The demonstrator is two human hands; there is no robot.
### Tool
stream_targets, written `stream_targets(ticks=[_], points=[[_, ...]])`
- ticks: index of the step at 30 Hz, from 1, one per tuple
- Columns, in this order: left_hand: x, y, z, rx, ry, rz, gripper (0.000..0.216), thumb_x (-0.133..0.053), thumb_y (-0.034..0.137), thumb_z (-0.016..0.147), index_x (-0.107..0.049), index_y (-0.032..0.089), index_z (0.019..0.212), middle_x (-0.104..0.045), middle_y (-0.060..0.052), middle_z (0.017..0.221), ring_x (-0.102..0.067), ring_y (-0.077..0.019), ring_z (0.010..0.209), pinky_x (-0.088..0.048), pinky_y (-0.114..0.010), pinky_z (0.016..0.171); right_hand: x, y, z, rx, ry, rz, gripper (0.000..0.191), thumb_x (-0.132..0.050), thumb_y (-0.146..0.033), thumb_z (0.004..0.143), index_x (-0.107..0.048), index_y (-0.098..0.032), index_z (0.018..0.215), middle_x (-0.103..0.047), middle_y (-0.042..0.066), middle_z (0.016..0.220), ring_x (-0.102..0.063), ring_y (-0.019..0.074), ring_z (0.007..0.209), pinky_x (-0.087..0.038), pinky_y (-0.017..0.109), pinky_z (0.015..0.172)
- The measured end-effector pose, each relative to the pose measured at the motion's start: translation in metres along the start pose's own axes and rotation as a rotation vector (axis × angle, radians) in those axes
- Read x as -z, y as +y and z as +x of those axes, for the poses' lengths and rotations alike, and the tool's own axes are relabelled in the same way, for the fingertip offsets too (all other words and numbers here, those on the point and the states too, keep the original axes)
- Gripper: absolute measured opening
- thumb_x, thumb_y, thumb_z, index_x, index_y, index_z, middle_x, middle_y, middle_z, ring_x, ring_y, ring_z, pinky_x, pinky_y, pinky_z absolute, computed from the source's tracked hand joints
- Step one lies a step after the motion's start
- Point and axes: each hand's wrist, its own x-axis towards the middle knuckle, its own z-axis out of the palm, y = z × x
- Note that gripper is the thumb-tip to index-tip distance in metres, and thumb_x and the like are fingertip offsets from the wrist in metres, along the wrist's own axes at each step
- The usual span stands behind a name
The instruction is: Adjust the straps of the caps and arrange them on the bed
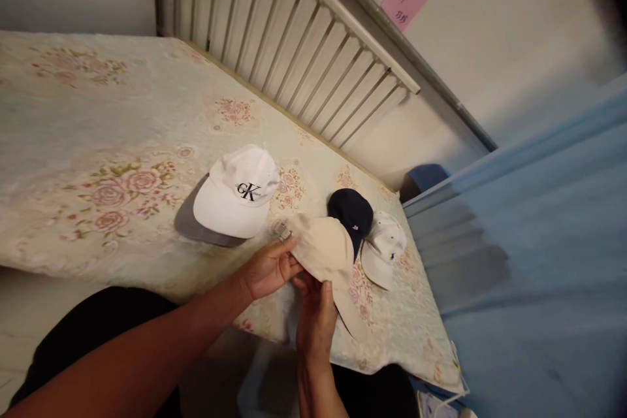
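Head view: beige cap [323,247], long axis diagonal, brim [349,308] pointing lower right.

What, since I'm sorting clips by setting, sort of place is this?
Probably a room in a home or dormitory: a flowered cloth spread out, a slatted panel behind it, perhaps a radiator, and a blue curtain.

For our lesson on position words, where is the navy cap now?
In the head view, the navy baseball cap lies right of centre on the floral cloth, between the beige cap and the rightmost white cap.
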Motion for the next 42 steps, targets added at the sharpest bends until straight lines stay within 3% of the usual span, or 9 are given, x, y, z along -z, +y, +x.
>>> stream_targets(ticks=[3, 8, 14, 22, 32, 37, 42], points=[[0.004, -0.004, -0.001, 0.008, -0.030, 0.021, 0.024, -0.047, 0.017, 0.093, -0.063, 0.012, 0.111, -0.073, -0.012, 0.103, -0.067, -0.0196, 0.098, -0.049, -0.036, 0.092, -0.004, 0.003, 0.002, 0.017, -0.024, -0.044, 0.054, -0.050, -0.043, 0.086, -0.048, -0.017, 0.134, -0.060, 0.013, 0.128, -0.060, 0.0256, 0.112, -0.049, 0.044, 0.092], [0.009, -0.006, -0.001, 0.025, -0.070, 0.032, 0.024, -0.049, 0.014, 0.091, -0.063, 0.013, 0.111, -0.072, -0.012, 0.106, -0.066, -0.0202, 0.101, -0.048, -0.039, 0.095, -0.009, -0.001, 0.005, -0.010, 0.023, -0.162, 0.048, -0.050, -0.043, 0.086, -0.060, -0.011, 0.121, -0.064, 0.013, 0.123, -0.055, 0.0252, 0.120, -0.038, 0.043, 0.105], [0.008, -0.002, 0.002, 0.008, -0.059, -0.022, 0.023, -0.051, 0.023, 0.092, -0.064, 0.013, 0.108, -0.073, -0.010, 0.102, -0.067, -0.0187, 0.098, -0.048, -0.035, 0.094, -0.008, -0.007, 0.004, -0.016, -0.023, -0.193, 0.046, -0.046, -0.042, 0.089, -0.063, -0.010, 0.117, -0.067, 0.013, 0.118, -0.058, 0.0250, 0.114, -0.043, 0.041, 0.100], [0.008, 0.000, 0.001, 0.002, -0.054, -0.016, 0.020, -0.050, 0.023, 0.092, -0.065, 0.014, 0.102, -0.074, -0.008, 0.095, -0.069, -0.0184, 0.092, -0.051, -0.033, 0.087, 0.000, -0.004, 0.002, -0.017, 0.018, -0.253, 0.044, -0.044, -0.043, 0.089, -0.074, -0.012, 0.082, -0.074, 0.011, 0.097, -0.063, 0.0246, 0.101, -0.048, 0.038, 0.090], [0.005, 0.004, 0.004, -0.081, 0.005, -0.040, 0.020, -0.050, 0.016, 0.091, -0.066, 0.014, 0.103, -0.074, -0.007, 0.099, -0.068, -0.0159, 0.090, -0.051, -0.030, 0.087, 0.003, -0.006, 0.004, 0.011, 0.083, -0.224, 0.041, -0.048, -0.044, 0.087, -0.073, -0.010, 0.088, -0.074, 0.012, 0.095, -0.066, 0.0252, 0.095, -0.048, 0.040, 0.090], [0.004, 0.004, 0.002, -0.058, 0.006, -0.019, 0.019, -0.051, 0.019, 0.091, -0.066, 0.014, 0.102, -0.074, -0.007, 0.095, -0.069, -0.0162, 0.086, -0.053, -0.030, 0.083, -0.003, -0.007, 0.004, 0.021, 0.064, -0.169, 0.045, -0.049, -0.042, 0.087, -0.063, -0.011, 0.116, -0.070, 0.013, 0.111, -0.067, 0.0250, 0.095, -0.052, 0.040, 0.083], [0.005, -0.002, -0.001, -0.005, -0.050, 0.038, 0.020, -0.053, 0.017, 0.090, -0.065, 0.013, 0.105, -0.073, -0.009, 0.098, -0.068, -0.0180, 0.088, -0.053, -0.032, 0.082, -0.010, -0.005, 0.005, 0.036, 0.050, -0.273, 0.048, -0.055, -0.042, 0.084, -0.062, -0.009, 0.119, -0.064, 0.014, 0.123, -0.057, 0.0260, 0.117, -0.042, 0.041, 0.101]])
